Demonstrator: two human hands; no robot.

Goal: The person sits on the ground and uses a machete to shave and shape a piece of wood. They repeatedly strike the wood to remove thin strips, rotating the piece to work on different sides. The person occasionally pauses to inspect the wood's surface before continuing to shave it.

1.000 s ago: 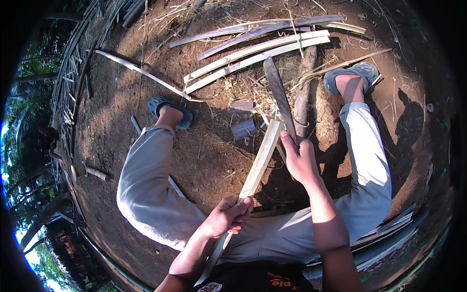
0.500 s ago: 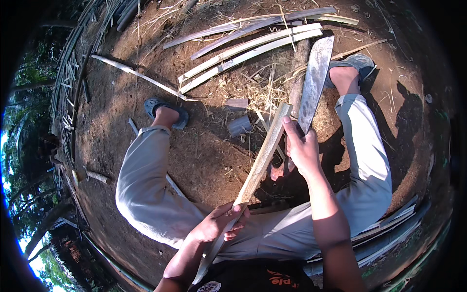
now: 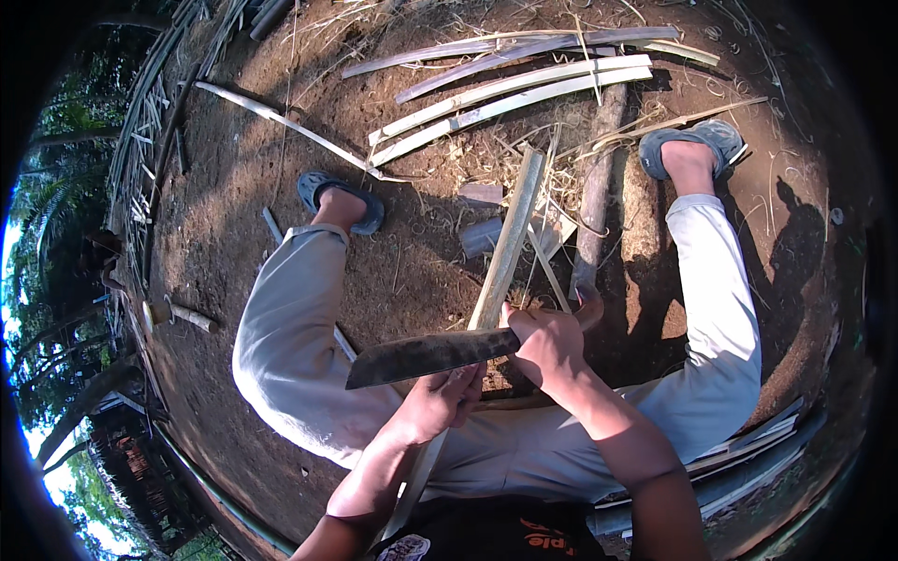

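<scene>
My left hand (image 3: 438, 408) is closed around a long split bamboo strip (image 3: 510, 245), which slants from beside my body up to the middle of the ground. In my right hand (image 3: 550, 348) is a machete (image 3: 421, 359), gripped by its handle. Its broad dark blade points left and crosses over the strip just above my left hand, hiding part of the strip and some of my left fingers. Whether the edge touches the bamboo I cannot tell.
Several split bamboo strips (image 3: 510, 97) lie on the dirt beyond my feet. A log (image 3: 599, 192), pale shavings (image 3: 554, 182) and a short bamboo piece (image 3: 481, 237) lie between my legs. More strips (image 3: 748, 449) are stacked at the right. A thin pole (image 3: 290, 126) rests at far left.
The machete has swung from pointing away, right of the strip, to lying crosswise over it near my left hand. My right hand has come nearer my body, and the strip's far end has tilted left.
</scene>
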